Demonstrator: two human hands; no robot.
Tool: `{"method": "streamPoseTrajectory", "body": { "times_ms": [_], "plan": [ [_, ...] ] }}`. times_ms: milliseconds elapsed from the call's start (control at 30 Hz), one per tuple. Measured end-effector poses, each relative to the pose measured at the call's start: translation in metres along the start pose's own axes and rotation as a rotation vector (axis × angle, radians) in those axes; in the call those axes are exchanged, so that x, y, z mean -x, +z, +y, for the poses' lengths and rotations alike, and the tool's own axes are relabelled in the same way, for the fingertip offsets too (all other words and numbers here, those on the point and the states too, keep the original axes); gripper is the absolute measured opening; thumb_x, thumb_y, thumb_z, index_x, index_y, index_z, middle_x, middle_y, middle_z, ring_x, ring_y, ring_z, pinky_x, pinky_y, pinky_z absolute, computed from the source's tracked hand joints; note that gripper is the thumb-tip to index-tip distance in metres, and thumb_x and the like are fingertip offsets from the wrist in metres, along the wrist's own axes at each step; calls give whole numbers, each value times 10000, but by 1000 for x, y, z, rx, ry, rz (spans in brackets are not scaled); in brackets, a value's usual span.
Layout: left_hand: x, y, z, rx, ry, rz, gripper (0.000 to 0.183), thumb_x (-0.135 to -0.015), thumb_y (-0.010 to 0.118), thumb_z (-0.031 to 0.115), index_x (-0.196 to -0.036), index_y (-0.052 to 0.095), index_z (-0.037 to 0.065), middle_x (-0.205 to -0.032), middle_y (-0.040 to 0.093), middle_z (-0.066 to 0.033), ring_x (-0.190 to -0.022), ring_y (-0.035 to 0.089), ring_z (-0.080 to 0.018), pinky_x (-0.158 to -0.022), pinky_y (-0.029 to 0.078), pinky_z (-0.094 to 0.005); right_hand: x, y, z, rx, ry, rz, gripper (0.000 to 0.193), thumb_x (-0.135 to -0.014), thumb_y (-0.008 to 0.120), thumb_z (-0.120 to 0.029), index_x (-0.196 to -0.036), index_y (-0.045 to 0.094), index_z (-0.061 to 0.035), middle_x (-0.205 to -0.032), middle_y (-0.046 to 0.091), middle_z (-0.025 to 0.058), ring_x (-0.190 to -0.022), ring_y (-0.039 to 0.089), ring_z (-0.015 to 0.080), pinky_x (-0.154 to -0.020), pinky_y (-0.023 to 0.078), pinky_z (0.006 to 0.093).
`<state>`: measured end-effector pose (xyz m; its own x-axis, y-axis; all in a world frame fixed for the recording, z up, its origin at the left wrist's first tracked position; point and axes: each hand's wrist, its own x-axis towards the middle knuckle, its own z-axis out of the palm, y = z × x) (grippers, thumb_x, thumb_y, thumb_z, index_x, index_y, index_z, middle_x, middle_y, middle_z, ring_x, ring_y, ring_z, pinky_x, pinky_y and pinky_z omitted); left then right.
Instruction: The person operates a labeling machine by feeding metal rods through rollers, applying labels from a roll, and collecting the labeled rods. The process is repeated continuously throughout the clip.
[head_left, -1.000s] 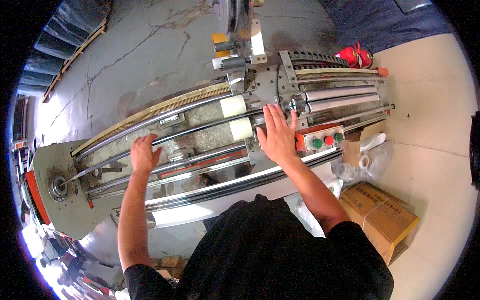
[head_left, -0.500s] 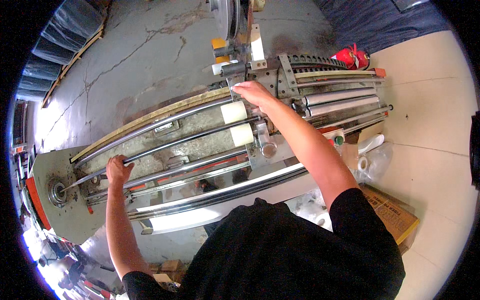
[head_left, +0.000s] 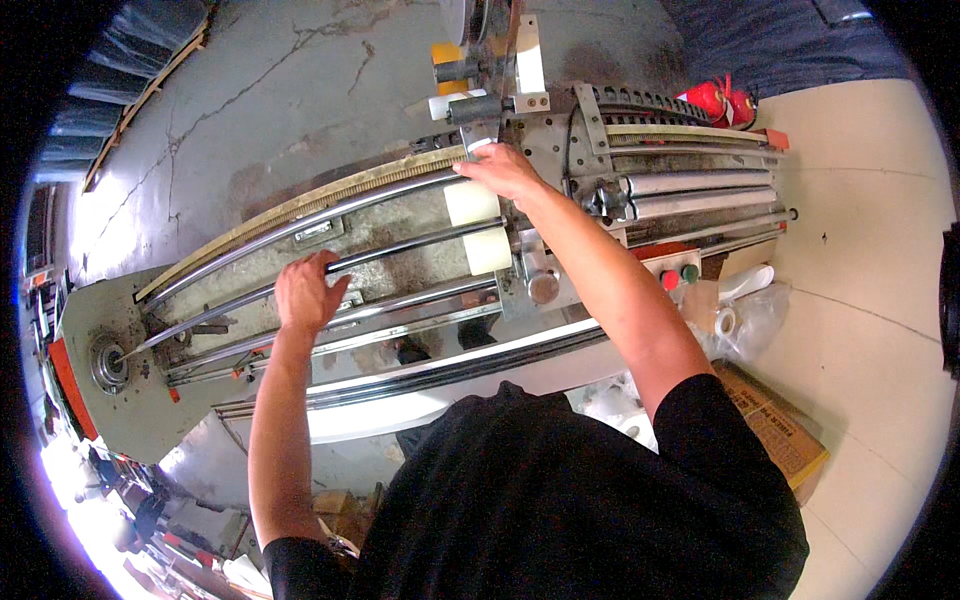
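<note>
A long machine bed [head_left: 405,262] with parallel metal bars lies before me. My left hand [head_left: 308,292] is wrapped around its slim central metal rod [head_left: 415,240], which runs from the round chuck [head_left: 110,362] at the left end towards the carriage [head_left: 545,142]. White cylindrical pieces [head_left: 490,248] show on both sides of the rod, next to the carriage. Just above them, my right hand [head_left: 502,172] has its fingers bent at the lower end of an upright metal plate [head_left: 482,130]; what they pinch is hidden.
A control box with a red button [head_left: 669,280] and a green button [head_left: 690,272] sits right of the carriage. Red fire extinguishers [head_left: 712,100] stand at the far right. A cardboard box [head_left: 775,425] and a clear plastic bag [head_left: 755,320] lie on the right-hand floor.
My left hand has slid right along the rod, away from the chuck. My right hand has shifted slightly towards the white cylindrical pieces. The view has tilted a little.
</note>
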<state>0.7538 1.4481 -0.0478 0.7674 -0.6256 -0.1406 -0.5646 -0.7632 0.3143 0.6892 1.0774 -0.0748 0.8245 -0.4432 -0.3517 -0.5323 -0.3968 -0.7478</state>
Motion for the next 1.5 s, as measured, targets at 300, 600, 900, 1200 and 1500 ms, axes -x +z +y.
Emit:
{"method": "streamPoseTrajectory", "body": {
  "times_ms": [300,600,900,1200,1500],
  "plan": [
    [-24,29,120,62,266,19,525,-784,820,277,-1229,589,122,-1143,697,-124,-1100,658,-345,-989,497,-461,8,-5,-21,-139,25,144,370,-959,692,-372,-816,735,-34,-731,720,86,-635,679,199,-634,540,368],
    [-30,40,148,79,338,52,495,-740,833,201,-1117,546,57,-1081,659,-141,-1070,644,-334,-958,495,-446,82,-29,-31,-553,-2,74,290,-1023,649,-313,-965,726,-39,-742,617,-34,-628,506,41,-531,373,198],
    [-32,43,154,23,293,50,562,-758,832,230,-1194,532,41,-1107,644,-145,-1101,623,-352,-967,485,-456,168,-22,1,-795,227,22,279,-1008,647,-371,-1038,702,-99,-881,726,-2,-781,666,60,-565,370,202],
    [-39,41,159,-73,267,-8,556,-788,817,282,-1221,556,48,-1176,657,-146,-1161,619,-330,-1038,457,-446,226,-6,11,-839,232,-82,282,-1035,604,-340,-1032,663,-64,-801,697,15,-699,684,93,-528,436,230],
    [-39,47,149,-107,346,61,603,-772,844,273,-1232,538,32,-1203,634,-156,-1140,607,-359,-967,469,-473,284,9,127,-172,91,118,202,-988,604,-199,-1047,693,-28,-933,769,102,-820,748,238,-736,579,371]
  ]
}}
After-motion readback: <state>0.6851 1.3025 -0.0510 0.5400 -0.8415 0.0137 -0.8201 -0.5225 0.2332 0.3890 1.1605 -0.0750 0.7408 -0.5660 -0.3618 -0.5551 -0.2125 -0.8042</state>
